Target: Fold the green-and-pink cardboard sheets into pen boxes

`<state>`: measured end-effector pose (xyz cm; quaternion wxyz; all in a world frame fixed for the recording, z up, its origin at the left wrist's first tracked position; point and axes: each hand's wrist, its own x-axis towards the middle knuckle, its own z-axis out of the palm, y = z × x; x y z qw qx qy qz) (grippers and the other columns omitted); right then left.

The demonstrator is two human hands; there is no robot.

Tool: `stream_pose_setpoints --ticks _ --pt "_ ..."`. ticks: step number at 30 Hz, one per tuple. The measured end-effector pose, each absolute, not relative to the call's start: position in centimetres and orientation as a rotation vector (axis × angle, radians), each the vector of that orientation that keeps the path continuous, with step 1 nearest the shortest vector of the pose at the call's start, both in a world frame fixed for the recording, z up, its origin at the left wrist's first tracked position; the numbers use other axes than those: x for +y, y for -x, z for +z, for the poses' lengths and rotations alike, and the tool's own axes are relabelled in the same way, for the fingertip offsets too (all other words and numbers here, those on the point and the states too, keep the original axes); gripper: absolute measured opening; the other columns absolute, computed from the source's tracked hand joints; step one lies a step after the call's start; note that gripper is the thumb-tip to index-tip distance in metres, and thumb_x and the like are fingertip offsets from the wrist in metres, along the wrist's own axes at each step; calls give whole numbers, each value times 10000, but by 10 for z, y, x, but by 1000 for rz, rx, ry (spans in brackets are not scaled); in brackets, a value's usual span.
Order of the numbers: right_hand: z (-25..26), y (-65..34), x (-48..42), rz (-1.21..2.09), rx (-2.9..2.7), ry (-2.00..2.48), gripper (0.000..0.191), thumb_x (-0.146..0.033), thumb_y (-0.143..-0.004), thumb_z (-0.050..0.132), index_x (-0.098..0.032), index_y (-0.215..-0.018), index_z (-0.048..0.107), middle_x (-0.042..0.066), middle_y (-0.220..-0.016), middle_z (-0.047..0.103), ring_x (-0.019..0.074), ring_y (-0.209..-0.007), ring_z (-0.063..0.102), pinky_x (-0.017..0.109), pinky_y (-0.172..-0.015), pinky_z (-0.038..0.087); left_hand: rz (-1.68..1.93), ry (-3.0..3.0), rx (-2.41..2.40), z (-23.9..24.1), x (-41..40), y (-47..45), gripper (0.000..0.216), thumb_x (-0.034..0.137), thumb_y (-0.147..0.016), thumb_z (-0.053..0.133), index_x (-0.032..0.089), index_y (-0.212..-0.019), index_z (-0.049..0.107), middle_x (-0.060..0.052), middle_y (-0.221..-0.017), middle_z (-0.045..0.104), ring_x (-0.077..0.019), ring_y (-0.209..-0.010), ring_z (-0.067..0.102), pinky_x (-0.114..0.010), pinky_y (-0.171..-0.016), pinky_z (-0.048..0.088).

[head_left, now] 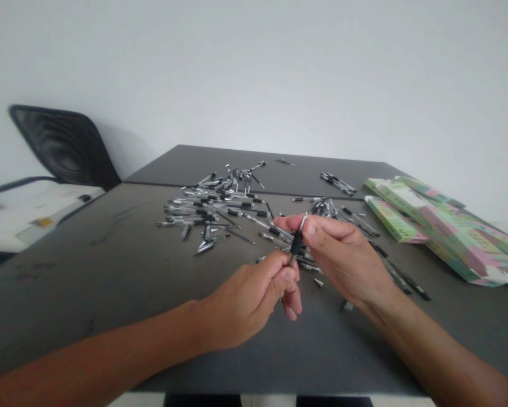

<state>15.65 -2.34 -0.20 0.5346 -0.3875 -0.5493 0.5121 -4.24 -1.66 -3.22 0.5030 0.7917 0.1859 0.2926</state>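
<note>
Both my hands hold one pen (296, 242) upright above the dark grey table (109, 265). My left hand (254, 299) pinches the pen's lower end between thumb and fingers. My right hand (342, 254) grips the upper part, its thumb and forefinger closed round the black grip and the silvery tip. A large scatter of pens and pen parts (220, 206) lies beyond my hands, and a smaller heap (338, 212) lies just behind my right hand.
Several green and pink flat boxes (440, 226) are stacked on the table's right side. A few pens (337, 182) lie further back. A black mesh chair (63, 147) and a white desk (25, 212) stand at the left. The wall behind is white.
</note>
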Motion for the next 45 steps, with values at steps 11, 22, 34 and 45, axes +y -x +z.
stream_pose_setpoints --ticks 11,22,34,45 --pt "2 -151 -28 1269 -1308 883 294 -575 -960 785 -320 -1080 870 57 -1233 850 322 -1194 782 541 -1036 637 702 -1826 427 -35 -15 42 332 466 -1196 301 224 -1048 473 -33 -825 776 -135 -714 738 -248 -662 543" --pt "-1 -154 -27 1196 -1291 938 302 -578 -917 833 -313 -1058 870 70 -1160 860 322 -1123 790 528 -959 658 718 -1856 423 -35 -15 42 281 426 -1196 313 226 -1076 468 -37 -864 775 -138 -759 753 -248 -701 548" --pt "11 -184 3 887 -1030 1074 295 -579 -991 725 -347 -1161 792 37 -1078 807 221 -950 734 342 -788 569 636 -1990 428 -31 -18 45 274 387 -1189 318 214 -1069 493 -86 -950 801 -158 -823 769 -277 -740 557" --pt "-1 -220 27 531 -1072 1210 310 -542 -884 854 -272 -1035 845 34 -829 700 167 -706 545 345 -623 381 716 -1829 408 -44 -18 41 273 447 -1185 360 202 -1276 439 -141 -1051 832 -198 -870 818 -355 -820 618"
